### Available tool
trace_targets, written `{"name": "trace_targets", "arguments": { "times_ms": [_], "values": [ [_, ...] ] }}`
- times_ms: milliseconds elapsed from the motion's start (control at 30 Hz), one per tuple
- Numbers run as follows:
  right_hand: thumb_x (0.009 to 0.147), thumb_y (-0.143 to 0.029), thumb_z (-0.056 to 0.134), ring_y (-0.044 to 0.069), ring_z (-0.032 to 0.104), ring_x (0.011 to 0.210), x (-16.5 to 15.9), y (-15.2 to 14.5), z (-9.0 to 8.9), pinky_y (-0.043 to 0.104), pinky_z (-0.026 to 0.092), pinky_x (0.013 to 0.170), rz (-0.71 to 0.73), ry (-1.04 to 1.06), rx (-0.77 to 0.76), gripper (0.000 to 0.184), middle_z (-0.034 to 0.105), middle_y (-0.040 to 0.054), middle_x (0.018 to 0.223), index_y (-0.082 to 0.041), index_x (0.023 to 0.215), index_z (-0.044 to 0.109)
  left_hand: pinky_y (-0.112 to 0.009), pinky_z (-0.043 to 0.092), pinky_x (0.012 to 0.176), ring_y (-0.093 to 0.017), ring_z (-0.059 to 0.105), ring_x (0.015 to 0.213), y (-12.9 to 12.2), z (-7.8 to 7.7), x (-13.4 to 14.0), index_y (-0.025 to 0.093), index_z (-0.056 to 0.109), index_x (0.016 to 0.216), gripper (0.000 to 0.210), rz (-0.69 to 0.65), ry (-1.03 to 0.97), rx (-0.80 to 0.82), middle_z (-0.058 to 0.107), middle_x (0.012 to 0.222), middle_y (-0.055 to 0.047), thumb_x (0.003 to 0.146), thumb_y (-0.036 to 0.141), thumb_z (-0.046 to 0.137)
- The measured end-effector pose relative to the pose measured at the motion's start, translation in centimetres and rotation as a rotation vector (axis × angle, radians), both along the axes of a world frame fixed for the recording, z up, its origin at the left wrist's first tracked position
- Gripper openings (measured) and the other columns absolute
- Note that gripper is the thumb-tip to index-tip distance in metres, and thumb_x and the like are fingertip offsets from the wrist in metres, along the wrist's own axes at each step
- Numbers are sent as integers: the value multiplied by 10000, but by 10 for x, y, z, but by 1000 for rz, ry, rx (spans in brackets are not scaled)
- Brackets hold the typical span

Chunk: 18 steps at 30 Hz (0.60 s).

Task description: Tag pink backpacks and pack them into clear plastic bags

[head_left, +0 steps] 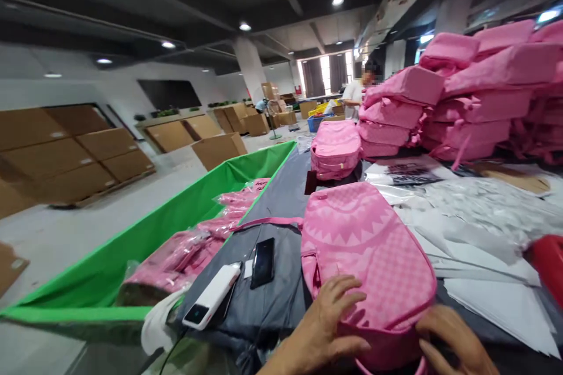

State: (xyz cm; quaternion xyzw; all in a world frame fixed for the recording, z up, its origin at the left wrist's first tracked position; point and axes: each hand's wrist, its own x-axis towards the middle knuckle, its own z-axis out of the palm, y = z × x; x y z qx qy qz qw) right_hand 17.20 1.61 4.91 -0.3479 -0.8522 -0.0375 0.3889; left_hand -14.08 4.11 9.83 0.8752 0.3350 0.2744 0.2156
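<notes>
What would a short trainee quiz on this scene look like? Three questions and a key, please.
1. True or false: the left hand is on the nearest bag.
2. What colour is the bin holding the wrapped goods?
a) Blue
b) Green
c) Red
3. Fill the gap: beside the black phone lies a device with a ____ casing.

Key: 1. True; 2. b; 3. white.

black phone (263,262) | white power bank (213,296) near it | cardboard boxes (48,159) stacked
</notes>
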Motion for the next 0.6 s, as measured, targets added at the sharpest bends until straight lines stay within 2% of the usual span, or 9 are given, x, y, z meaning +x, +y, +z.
{"name": "trace_targets", "arguments": {
  "times_ms": [100,200,267,333,400,433,500,533,600],
  "values": [
    [994,-314,570,208,684,1102,5,-1,16,290,563,921,-147,12,134,223,737,69,1110,-230,1175,670,-539,404,1173,-348,435,1456,0,-6,19,221,436,1511,888,-54,195,78,486,1549,-206,804,678,714],
    [1025,-355,513,226,623,1237,-8,3,16,326,519,995,-182,-60,154,409,678,121,1297,-193,1397,565,-488,509,1073,-353,584,1322,12,-18,30,185,452,1508,870,13,336,143,576,1463,-219,812,612,753],
    [1045,-465,450,221,686,1045,-18,6,10,362,507,965,-147,-103,97,436,728,114,1129,-178,1339,597,-400,594,885,-304,730,1038,21,-19,30,184,621,1340,549,96,404,168,750,1183,-160,894,487,720],
    [1060,-543,336,198,670,792,-25,6,4,386,491,902,-69,-134,-7,482,722,58,870,-203,1132,670,-339,583,671,-255,731,716,31,-8,25,175,736,1007,266,242,418,207,769,801,-93,999,369,555],
    [1070,-554,226,189,632,706,-28,6,1,377,469,832,-9,-153,-76,559,692,39,786,-230,990,675,-301,536,577,-216,672,565,38,12,17,186,692,771,439,399,317,223,692,616,-59,1049,317,379],
    [1070,-557,199,190,633,710,-28,7,0,358,458,788,-2,-165,-86,578,698,44,799,-240,983,674,-288,538,591,-201,677,579,39,24,14,192,680,760,474,437,233,203,700,637,-58,1059,318,334],
    [1063,-585,192,192,637,684,-29,10,2,321,431,687,-38,-181,-36,592,703,50,786,-232,1069,667,-287,577,737,-200,741,789,36,41,15,207,717,960,385,401,87,133,776,880,-77,1055,367,379],
    [1063,-589,202,186,623,627,-30,12,3,307,408,631,-85,-183,6,593,688,38,726,-212,1145,652,-311,582,847,-218,744,949,33,44,20,223,705,1133,322,345,54,96,778,1061,-94,1030,401,458],
    [1070,-566,233,166,571,506,-33,15,4,291,363,546,-186,-178,67,583,636,-6,615,-159,1306,578,-394,548,1003,-283,675,1188,26,37,34,241,571,1420,552,234,68,45,692,1330,-130,916,452,647]
  ]
}}
